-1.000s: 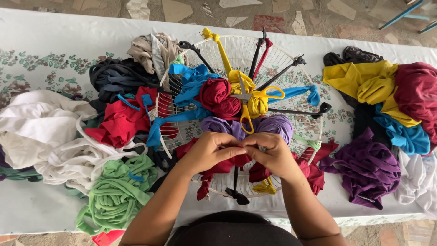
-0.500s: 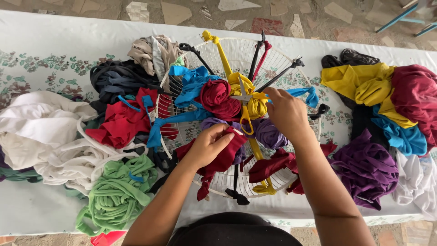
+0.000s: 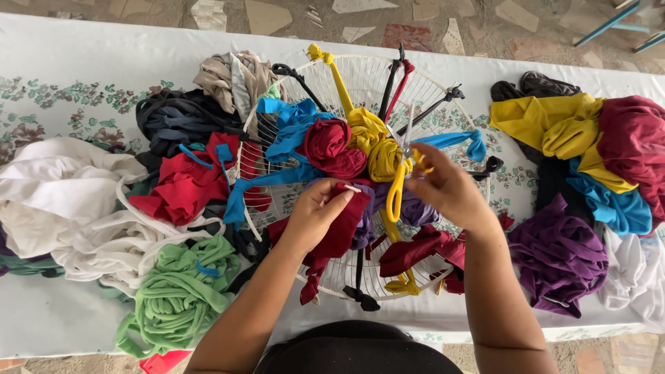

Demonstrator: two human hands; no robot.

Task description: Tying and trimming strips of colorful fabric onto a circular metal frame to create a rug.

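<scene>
A round white wire grille (image 3: 367, 76) lies on the table with fabric strips knotted into it: rolled dark red (image 3: 332, 147), yellow (image 3: 377, 149), blue (image 3: 291, 125) and purple pieces. My left hand (image 3: 315, 215) pinches the end of a dark red cloth strip (image 3: 343, 228) over the grille's lower middle. My right hand (image 3: 447, 187) grips yellow-handled scissors (image 3: 400, 181), blades pointing up towards the yellow roll. The two hands are a short way apart.
Cloth heaps flank the grille on the flowered tablecloth (image 3: 62, 97): white (image 3: 62, 201), green (image 3: 183, 294), red (image 3: 183, 183) and black (image 3: 170, 118) on the left; yellow (image 3: 554, 125), maroon (image 3: 634, 145), blue and purple (image 3: 557, 253) on the right. Tiled floor lies beyond.
My hands, joined over the grille's lower middle a second ago, have parted. The right hand reached up and right and now holds the scissors; the left keeps the red strip.
</scene>
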